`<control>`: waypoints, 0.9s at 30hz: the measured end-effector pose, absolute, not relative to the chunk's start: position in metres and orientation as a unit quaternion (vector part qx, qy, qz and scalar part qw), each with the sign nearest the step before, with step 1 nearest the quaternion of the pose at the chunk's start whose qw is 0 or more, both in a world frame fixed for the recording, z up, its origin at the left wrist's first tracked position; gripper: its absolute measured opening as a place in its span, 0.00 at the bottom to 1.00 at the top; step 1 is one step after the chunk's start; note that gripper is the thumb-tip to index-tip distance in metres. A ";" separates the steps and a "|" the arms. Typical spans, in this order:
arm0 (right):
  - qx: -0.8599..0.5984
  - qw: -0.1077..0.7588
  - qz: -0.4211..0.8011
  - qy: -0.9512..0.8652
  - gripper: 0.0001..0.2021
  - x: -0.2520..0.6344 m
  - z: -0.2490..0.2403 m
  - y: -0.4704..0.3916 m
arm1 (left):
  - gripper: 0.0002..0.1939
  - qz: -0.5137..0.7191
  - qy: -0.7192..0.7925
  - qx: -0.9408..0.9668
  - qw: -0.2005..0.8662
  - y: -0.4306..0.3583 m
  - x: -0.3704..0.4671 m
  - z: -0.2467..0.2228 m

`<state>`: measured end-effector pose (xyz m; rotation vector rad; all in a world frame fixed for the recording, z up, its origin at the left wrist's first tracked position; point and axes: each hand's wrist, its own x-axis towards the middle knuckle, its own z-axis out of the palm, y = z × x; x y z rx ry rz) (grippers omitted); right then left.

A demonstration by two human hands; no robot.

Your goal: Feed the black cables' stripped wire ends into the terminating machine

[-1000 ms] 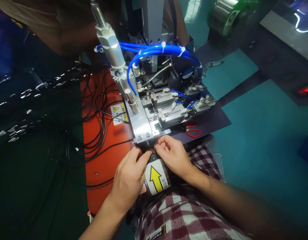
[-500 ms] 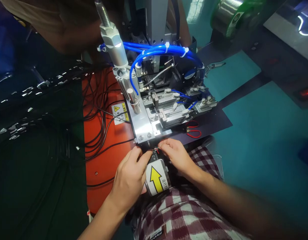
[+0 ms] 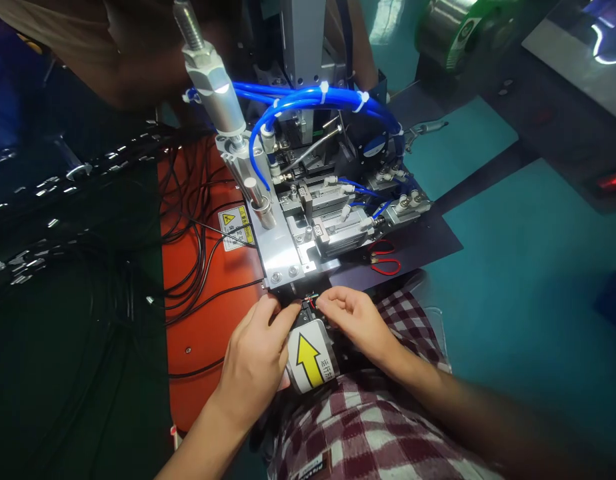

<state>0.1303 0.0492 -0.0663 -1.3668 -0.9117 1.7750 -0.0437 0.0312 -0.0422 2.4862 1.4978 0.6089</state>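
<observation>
At the front of a metal pneumatic machine [image 3: 281,247], my left hand [image 3: 255,343] is closed, its thumb and fingertips against the black end piece; whatever they pinch is hidden. My right hand [image 3: 355,317] is closed too, thumb and forefinger together beside a short red wire [image 3: 312,303]. Whether those fingertips grip the wire I cannot make out. A small part with a bit of metal lies at the wire's upper end, between both hands. Below them is a white label with a yellow arrow [image 3: 308,360] on a rounded housing.
Black cables [image 3: 201,267] run across the orange board [image 3: 203,360] at left. Blue air hoses [image 3: 328,97] arch over the machine. Red-handled scissors or pliers [image 3: 385,259] lie to its right. A metal spool [image 3: 453,30] stands at the back right. Another person's arm [image 3: 153,73] is behind the machine.
My right hand has drawn slightly down and back from the machine's front, showing more of the red wire. My left hand keeps its place. The whole view has shifted a little.
</observation>
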 end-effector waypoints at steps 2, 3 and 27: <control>-0.528 0.335 0.692 -0.361 0.14 0.129 -0.065 0.046 | 0.14 0.201 0.504 0.835 0.085 0.031 -0.044 -0.042; -0.530 0.330 0.687 -0.371 0.13 0.128 -0.064 0.046 | 0.14 0.201 0.505 0.835 0.086 0.031 -0.044 -0.043; -0.497 0.360 0.701 -0.364 0.17 0.128 -0.073 0.066 | 0.15 0.213 0.501 0.834 0.088 0.032 -0.047 -0.044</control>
